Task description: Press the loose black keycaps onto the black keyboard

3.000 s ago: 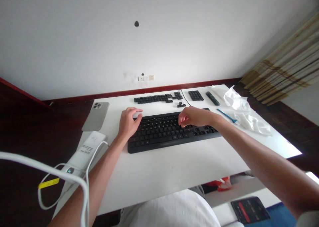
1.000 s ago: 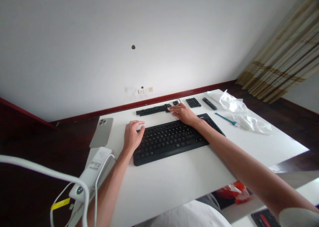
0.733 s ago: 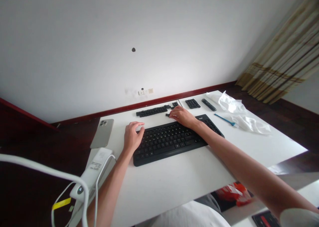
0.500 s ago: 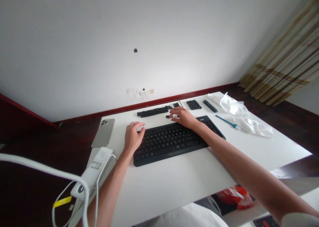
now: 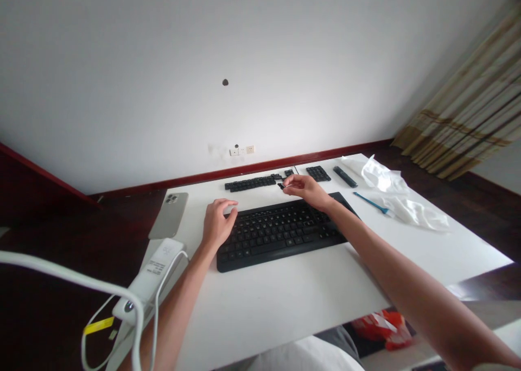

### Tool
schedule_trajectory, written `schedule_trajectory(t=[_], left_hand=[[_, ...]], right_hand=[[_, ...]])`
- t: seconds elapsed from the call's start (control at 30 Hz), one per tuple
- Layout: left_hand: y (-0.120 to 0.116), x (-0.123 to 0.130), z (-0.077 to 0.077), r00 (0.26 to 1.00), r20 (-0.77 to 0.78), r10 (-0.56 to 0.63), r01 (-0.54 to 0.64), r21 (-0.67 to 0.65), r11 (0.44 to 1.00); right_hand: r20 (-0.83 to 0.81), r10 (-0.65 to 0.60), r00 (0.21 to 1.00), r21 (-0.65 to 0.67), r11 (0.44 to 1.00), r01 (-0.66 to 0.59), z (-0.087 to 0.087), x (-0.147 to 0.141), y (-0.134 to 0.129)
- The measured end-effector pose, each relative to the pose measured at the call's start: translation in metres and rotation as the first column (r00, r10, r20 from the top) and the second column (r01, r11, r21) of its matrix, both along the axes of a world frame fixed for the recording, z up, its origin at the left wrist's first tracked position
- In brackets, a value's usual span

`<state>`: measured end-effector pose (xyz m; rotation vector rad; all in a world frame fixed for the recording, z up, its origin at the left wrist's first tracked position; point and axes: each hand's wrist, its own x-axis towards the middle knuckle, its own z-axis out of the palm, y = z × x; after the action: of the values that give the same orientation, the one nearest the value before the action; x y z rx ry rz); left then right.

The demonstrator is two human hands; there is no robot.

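Right hand (image 5: pixel 308 189) pinches small black keycap (image 5: pixel 280 186) at fingertips, above keyboard (image 5: pixel 280 231) back edge, near loose keycap row (image 5: pixel 252 183). Left hand (image 5: pixel 217 224) loosely curled, steadying keyboard's left corner, holding nothing. Advice: align cap squarely over socket, press straight down.

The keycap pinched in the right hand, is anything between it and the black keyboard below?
Nothing visible. The right hand holds the small keycap just above the keyboard's far edge, with only open air beneath. The left hand rests at the keyboard's left end, aside.

Loose keycaps (image 5: pixel 251 183) lie behind keyboard (image 5: pixel 280 231), phone (image 5: pixel 168 214) left.
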<state>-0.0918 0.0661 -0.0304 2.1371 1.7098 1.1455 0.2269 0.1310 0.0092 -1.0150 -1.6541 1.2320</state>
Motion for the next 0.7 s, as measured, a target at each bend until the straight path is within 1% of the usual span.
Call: schedule_trajectory(t=[0.07, 0.17, 0.23, 0.3, 0.43, 0.53, 0.6, 0.63, 0.7], left_hand=[[0.0, 0.0, 0.0, 1.0, 0.0, -0.001, 0.001, 0.005, 1.0], [0.0, 0.0, 0.001, 1.0, -0.005, 0.002, -0.002, -0.001, 1.0], [0.0, 0.0, 0.001, 1.0, -0.007, -0.001, 0.001, -0.003, 1.0], [0.0, 0.0, 0.002, 1.0, -0.005, -0.003, 0.003, -0.003, 1.0], [-0.001, 0.001, 0.002, 1.0, 0.002, 0.007, -0.007, -0.011, 1.0], [-0.001, 0.0, 0.001, 1.0, 0.003, 0.012, -0.012, -0.018, 1.0], [-0.001, 0.0, 0.0, 1.0, 0.005, 0.012, -0.012, -0.022, 1.0], [-0.001, 0.0, 0.0, 1.0, 0.006, 0.01, -0.01, -0.021, 1.0], [0.0, 0.0, -0.001, 1.0, 0.001, 0.002, -0.002, -0.014, 1.0]], right_hand=[[-0.195, 0.045, 0.98, -0.144, 0.987, -0.074, 0.003, -0.001, -0.005], [-0.403, 0.045, 0.914, -0.256, 0.953, -0.16, 0.007, -0.005, -0.011], [-0.471, 0.037, 0.881, -0.296, 0.935, -0.197, 0.01, -0.009, -0.016], [-0.49, 0.039, 0.871, -0.326, 0.918, -0.225, 0.013, -0.012, -0.02], [-0.467, 0.047, 0.883, -0.344, 0.91, -0.23, 0.021, -0.013, -0.025], [-0.418, 0.083, 0.905, -0.332, 0.913, -0.238, 0.028, -0.01, -0.028], [-0.331, 0.106, 0.938, -0.301, 0.93, -0.211, 0.032, -0.005, -0.03], [-0.266, 0.103, 0.958, -0.269, 0.947, -0.177, 0.033, -0.001, -0.031], [-0.089, 0.082, 0.993, -0.177, 0.98, -0.097, 0.034, 0.011, -0.036]])
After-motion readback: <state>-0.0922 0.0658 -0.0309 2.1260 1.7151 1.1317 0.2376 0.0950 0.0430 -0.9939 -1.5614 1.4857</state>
